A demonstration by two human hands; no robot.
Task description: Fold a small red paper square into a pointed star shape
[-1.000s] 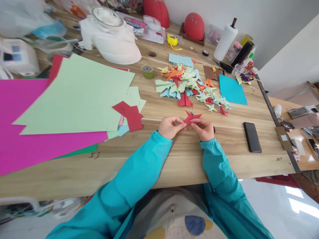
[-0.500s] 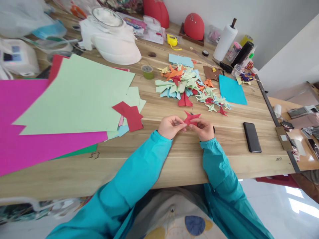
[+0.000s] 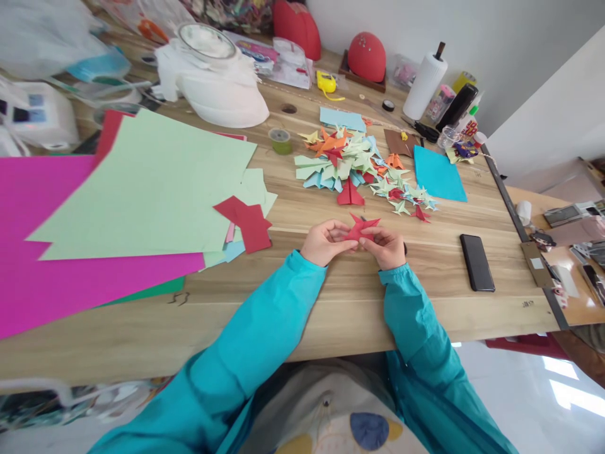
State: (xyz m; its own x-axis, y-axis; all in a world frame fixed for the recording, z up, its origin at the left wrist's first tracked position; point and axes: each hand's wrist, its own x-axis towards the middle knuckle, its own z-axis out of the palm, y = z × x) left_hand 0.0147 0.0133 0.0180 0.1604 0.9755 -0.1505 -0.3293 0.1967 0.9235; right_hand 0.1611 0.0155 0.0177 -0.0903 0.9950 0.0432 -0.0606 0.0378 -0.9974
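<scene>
A folded red paper piece [image 3: 363, 225] with pointed tips sits between my two hands, low over the table. My left hand [image 3: 326, 242] pinches its left side between thumb and fingers. On its right side, my right hand [image 3: 385, 247] grips the paper the same way, the fingertips of both hands almost meeting. The paper's lower part is hidden behind my fingers. Just beyond lies a heap of folded paper figures [image 3: 347, 157] in green, orange, red and light blue. A red folded figure [image 3: 351, 193] rests at the heap's near edge.
Large green paper sheets [image 3: 155, 189] and a magenta sheet [image 3: 118, 277] cover the left side, with red paper pieces [image 3: 250, 224] on top. A phone [image 3: 477, 262] and a blue square [image 3: 439, 173] lie to the right. A yellow tape measure [image 3: 327, 82] stands behind.
My left fingers have shifted slightly right along the red paper, closer to my right fingertips. The view has tilted a little; the things on the table stay in place.
</scene>
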